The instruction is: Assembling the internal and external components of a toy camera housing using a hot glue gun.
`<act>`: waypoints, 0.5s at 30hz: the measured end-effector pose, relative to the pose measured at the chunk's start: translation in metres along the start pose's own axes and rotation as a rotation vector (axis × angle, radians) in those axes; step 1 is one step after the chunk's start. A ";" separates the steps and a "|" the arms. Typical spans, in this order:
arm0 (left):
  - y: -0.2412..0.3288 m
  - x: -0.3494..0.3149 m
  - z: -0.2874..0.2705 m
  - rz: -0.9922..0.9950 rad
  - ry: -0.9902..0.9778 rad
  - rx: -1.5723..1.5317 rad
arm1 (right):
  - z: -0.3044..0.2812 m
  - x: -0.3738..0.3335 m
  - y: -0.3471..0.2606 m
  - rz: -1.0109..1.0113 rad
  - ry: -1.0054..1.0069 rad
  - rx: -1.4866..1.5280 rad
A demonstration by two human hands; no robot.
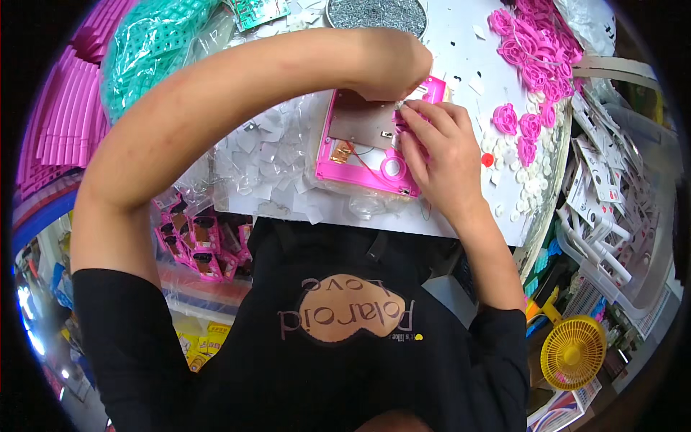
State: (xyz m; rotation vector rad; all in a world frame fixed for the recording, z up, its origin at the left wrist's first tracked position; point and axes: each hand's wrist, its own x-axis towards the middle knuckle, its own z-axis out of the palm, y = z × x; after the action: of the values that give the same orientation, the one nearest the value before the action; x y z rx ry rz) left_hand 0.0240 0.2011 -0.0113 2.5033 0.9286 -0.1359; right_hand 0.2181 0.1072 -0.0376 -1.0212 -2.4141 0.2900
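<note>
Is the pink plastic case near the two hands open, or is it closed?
Open: no cover lies over the pink case, and the grey metal plate and copper-coloured piece inside show.

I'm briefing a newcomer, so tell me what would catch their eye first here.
The eye would likely fall first on the bright pink case near the picture's upper middle, with the left hand and right hand at it. Next come the heap of pink loops at upper right and the bag of green pieces at upper left, then the yellow fan at lower right.
</note>
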 end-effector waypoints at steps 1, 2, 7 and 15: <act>-0.002 -0.013 0.000 -0.013 0.083 -0.207 | 0.003 -0.001 -0.001 0.015 0.016 0.000; 0.000 -0.018 0.002 -0.009 0.103 -0.158 | 0.005 -0.001 -0.003 0.029 0.032 0.000; 0.006 -0.013 0.006 0.017 0.086 0.156 | 0.005 0.004 -0.008 0.046 -0.025 -0.055; 0.013 -0.009 0.014 0.050 0.152 0.154 | 0.003 0.007 -0.021 0.051 -0.096 -0.163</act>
State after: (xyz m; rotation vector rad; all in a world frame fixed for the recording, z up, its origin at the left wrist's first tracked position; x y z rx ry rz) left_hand 0.0268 0.1809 -0.0162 2.7084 0.9458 -0.0012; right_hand 0.1997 0.0974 -0.0302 -1.1660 -2.5344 0.1658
